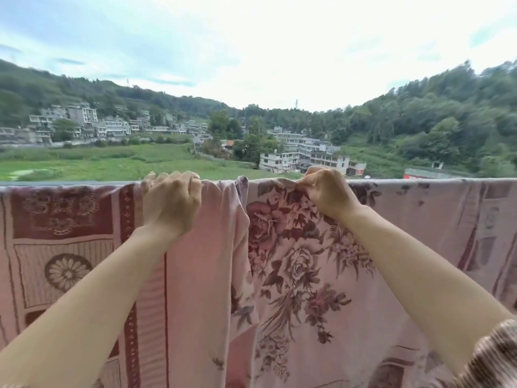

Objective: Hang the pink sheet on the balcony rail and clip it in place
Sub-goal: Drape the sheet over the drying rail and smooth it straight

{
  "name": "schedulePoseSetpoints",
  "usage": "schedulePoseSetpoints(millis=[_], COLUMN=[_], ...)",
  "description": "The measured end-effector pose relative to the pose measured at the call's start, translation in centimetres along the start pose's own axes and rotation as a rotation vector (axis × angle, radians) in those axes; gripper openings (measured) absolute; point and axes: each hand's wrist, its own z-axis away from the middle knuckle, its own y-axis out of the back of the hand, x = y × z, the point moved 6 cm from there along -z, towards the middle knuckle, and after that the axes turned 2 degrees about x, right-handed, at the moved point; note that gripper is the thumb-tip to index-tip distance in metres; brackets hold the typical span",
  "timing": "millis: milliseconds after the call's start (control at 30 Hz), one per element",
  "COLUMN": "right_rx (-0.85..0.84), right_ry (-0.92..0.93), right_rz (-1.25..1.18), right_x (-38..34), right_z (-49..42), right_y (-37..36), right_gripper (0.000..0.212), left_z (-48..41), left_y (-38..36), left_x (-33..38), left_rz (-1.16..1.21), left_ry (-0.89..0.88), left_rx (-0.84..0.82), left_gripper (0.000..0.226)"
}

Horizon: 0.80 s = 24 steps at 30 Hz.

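The pink sheet (293,270), printed with dark red roses and bordered panels, hangs draped over the balcony rail (70,182) across the whole width of the view. My left hand (170,205) grips the sheet's top edge on the rail, left of a bunched vertical fold (223,219). My right hand (327,191) pinches the fabric at the rail just right of that fold. The rail is mostly hidden under the cloth; a bare dark strip shows at the far left. No clip is visible.
Beyond the rail lie green fields, white multi-storey houses and wooded hills far below. A striped sleeve (489,357) shows at the lower right corner.
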Motion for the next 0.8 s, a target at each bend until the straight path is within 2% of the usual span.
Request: schedulePoseSetpoints(millis=[67,133,200,267,333,400,467,500,567,633,700,800], right_rx=[-0.073,-0.065,0.051,0.155,0.148,0.084,0.048,0.059,0.037,-0.055,-0.059,0.093], right_ry=[0.033,-0.068,-0.255,-0.409,-0.445,-0.412,-0.469,-0.497,-0.484,-0.422,-0.350,-0.197], right_rz=[0.105,0.274,0.398,0.397,0.252,-0.026,-0.381,-0.430,-0.220,0.041,0.018,-0.137], right_x=[2.4,7.4,13.4,17.5,19.3,20.3,21.7,23.0,25.6,27.5,29.0,29.4], right_z=[-0.6,-0.4,1.2,3.4,4.4,4.2,3.9,4.1,4.5,5.1,5.4,5.0], right_y=[1.5,3.7,6.8,8.7,8.4,7.8,8.2,8.7,9.7,9.7,9.4,10.3], right_gripper=[0.019,0.016,0.011,0.012,0.014,0.013,0.017,0.020,0.035,0.040,0.033,0.018], left_z=[-0.2,0.1,0.4,0.7,0.6,0.3,0.2,0.2,0.2,0.1,-0.2,-0.9], left_y=[-0.4,-0.4,-0.3,0.0,0.0,-0.5,-2.1,-3.4,-6.1,-8.8,-11.0,-13.2], left_x=[0.0,0.1,0.5,1.1,1.8,3.5,7.2,9.6,15.1,19.8,23.4,27.6], left_rz=[-0.122,-0.172,-0.200,-0.227,-0.252,-0.240,-0.211,-0.186,-0.114,-0.062,-0.031,0.006], left_ry=[0.046,0.083,0.105,0.154,0.266,0.331,0.285,0.225,0.096,0.020,-0.007,-0.030], left_rx=[0.050,0.073,0.095,0.098,0.067,0.050,0.041,0.025,-0.022,-0.073,-0.081,0.000], left_gripper=[0.045,0.045,0.044,0.046,0.049,0.046,0.037,0.034,0.033,0.036,0.040,0.043])
